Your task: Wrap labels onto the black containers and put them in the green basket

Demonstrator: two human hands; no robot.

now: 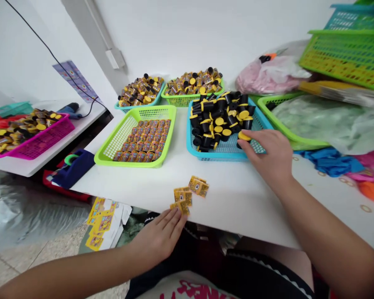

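My right hand [269, 155] reaches into the blue basket [224, 153] and pinches a black tube with a yellow cap [243, 137] at the edge of a heap of such tubes [220, 116]. My left hand [160, 236] rests at the table's front edge, fingers stretched out, its tips touching a small pile of yellow stickers [190, 193]. A green basket [112, 143] to the left holds rows of labelled tubes [143, 141].
Two more baskets of labelled tubes [140, 90] [193, 83] stand at the back. A pink basket [37, 143] sits on a side table at left. Plastic bags [327, 118], stacked baskets [345, 54] and coloured cloth crowd the right. Sticker sheets [101, 222] lie on the floor.
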